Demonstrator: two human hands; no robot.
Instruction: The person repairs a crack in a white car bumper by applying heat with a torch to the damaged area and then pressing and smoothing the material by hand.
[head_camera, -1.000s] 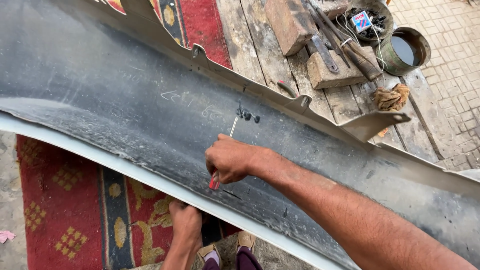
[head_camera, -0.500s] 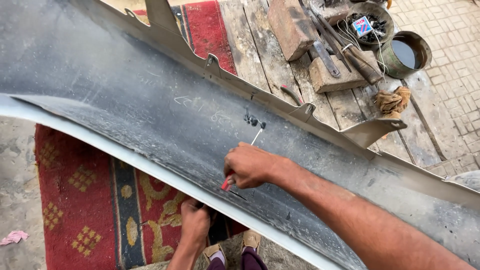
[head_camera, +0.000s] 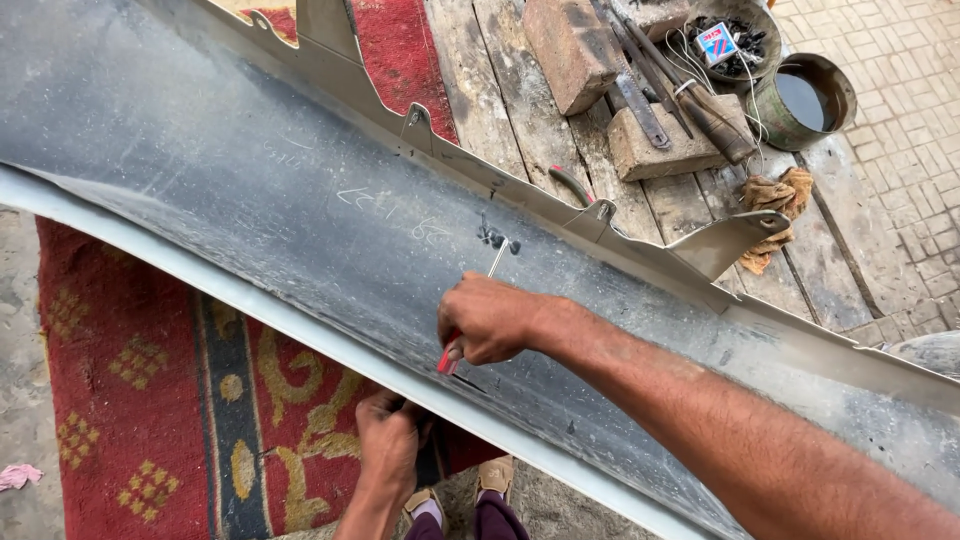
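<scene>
A long grey car bumper panel (head_camera: 250, 190) lies across the view, inner side up. My right hand (head_camera: 490, 318) is closed around a red-handled screwdriver (head_camera: 470, 315); its metal shaft points up to a cluster of small dark screws or holes (head_camera: 495, 238) in the panel. My left hand (head_camera: 388, 440) reaches under the panel's pale lower edge (head_camera: 300, 325), fingers curled against the underside; what it holds is hidden.
A red patterned carpet (head_camera: 130, 390) lies below the panel. Behind it, wooden planks (head_camera: 510, 110) carry bricks (head_camera: 570, 50), metal tools (head_camera: 640, 100), a rag (head_camera: 780, 195), a dark pot of liquid (head_camera: 805, 100) and a bowl of small parts (head_camera: 735, 35). My feet (head_camera: 460, 505) show at the bottom.
The view has shifted, so the panel and hands appear further right and lower. My right hand still holds the screwdriver at the same spot; my left hand stays under the edge.
</scene>
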